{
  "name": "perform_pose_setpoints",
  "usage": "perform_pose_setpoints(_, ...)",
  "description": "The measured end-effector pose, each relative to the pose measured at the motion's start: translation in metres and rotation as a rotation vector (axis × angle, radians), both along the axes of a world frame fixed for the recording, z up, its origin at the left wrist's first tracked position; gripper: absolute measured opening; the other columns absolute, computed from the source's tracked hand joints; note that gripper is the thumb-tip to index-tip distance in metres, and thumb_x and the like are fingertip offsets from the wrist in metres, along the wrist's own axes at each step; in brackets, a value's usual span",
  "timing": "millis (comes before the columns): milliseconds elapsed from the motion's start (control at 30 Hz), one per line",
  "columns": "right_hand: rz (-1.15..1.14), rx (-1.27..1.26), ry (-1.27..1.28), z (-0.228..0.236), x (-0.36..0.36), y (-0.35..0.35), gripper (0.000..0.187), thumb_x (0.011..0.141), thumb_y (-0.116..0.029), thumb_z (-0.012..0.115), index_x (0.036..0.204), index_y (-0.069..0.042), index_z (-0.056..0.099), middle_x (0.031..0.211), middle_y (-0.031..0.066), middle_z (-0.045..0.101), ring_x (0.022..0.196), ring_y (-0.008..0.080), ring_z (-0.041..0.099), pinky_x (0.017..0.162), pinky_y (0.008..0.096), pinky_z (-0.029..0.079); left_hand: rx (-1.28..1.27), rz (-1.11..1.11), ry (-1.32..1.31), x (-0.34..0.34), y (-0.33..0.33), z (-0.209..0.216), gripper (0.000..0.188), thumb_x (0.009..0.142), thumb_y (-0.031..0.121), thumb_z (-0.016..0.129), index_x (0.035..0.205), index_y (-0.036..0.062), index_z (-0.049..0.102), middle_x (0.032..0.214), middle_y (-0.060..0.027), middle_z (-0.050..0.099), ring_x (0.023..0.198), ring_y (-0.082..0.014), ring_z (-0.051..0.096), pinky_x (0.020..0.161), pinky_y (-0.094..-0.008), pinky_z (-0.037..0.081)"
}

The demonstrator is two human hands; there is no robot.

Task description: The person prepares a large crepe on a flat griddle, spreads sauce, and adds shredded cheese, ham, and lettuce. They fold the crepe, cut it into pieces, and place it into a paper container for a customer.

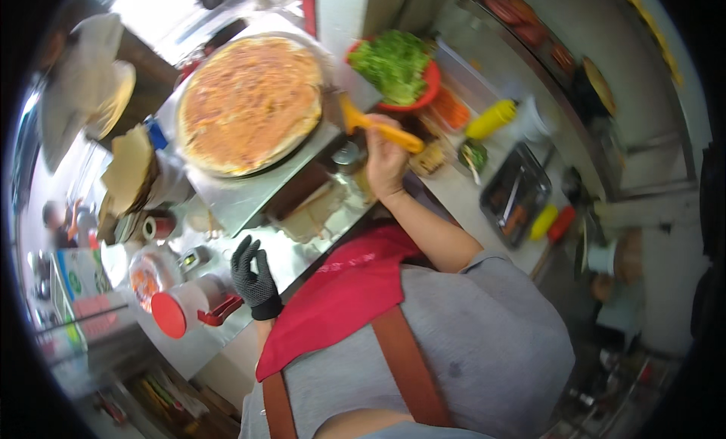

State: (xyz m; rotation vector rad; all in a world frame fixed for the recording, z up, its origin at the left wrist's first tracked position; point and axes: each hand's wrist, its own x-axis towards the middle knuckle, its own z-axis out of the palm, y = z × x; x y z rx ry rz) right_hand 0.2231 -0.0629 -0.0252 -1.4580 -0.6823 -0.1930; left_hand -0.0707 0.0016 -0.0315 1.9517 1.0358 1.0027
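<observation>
My right hand (386, 161) is closed round an orange-handled tool (397, 133). The tool's head is blurred beside the right edge of the griddle, so I cannot tell whether it is a brush or a spatula. A large round crepe (249, 99), covered with a reddish-orange layer, lies flat on the round griddle plate. In a grey knit glove, my left hand (255, 276) hangs over the metal counter with its fingers stretched out, holding nothing. Closest to it stands a clear pitcher (198, 303) with a red lid and a red handle.
A red bowl of lettuce (393, 67) sits right of the griddle, with shredded orange food (451, 108) and a yellow squeeze bottle (491, 120) beyond it. Further right is a black tray (516, 193) holding utensils. Brown paper sleeves (130, 170) stand at the left.
</observation>
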Motion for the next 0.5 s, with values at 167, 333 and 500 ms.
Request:
perform_pose_setpoints(167, -0.524, 0.287, 0.573, -0.083, 0.076, -0.117, 0.033, 0.096, -0.025, 0.052, 0.111, 0.004, 0.054, 0.107, 0.0107, 0.060, 0.092, 0.0193, 0.062, 0.080, 0.0269, 0.050, -0.032, -0.111, 0.036, 0.030, -0.007, -0.009, 0.022, 0.079, -0.005, 0.062, 0.099, 0.0013, 0.066, 0.110, -0.0147, 0.062, 0.107, -0.0253, 0.058, 0.094, -0.0350, 0.043)
perform_pose_setpoints(333, -0.372, 0.297, 1.272, -0.165, 0.111, -0.174, 0.032, 0.091, -0.020, 0.060, 0.115, 0.001, 0.055, 0.104, 0.0110, 0.063, 0.093, 0.0240, 0.064, 0.078, 0.0308, 0.051, 0.024, -0.275, 0.102, 0.083, -0.021, 0.000, 0.020, 0.077, -0.002, 0.065, 0.096, 0.0045, 0.068, 0.108, -0.0131, 0.063, 0.104, -0.0265, 0.058, 0.093, -0.0362, 0.043)
perform_pose_setpoints(500, -0.533, -0.874, 0.432, -0.188, 0.085, -0.229, 0.025, 0.083, -0.009, 0.060, 0.107, -0.004, 0.054, 0.094, 0.0089, 0.064, 0.082, 0.0245, 0.064, 0.073, 0.0328, 0.049, 0.151, -0.413, 0.175, 0.149, -0.029, 0.029, 0.021, 0.077, -0.002, 0.065, 0.096, 0.0050, 0.068, 0.109, -0.0133, 0.063, 0.103, -0.0267, 0.059, 0.092, -0.0349, 0.044)
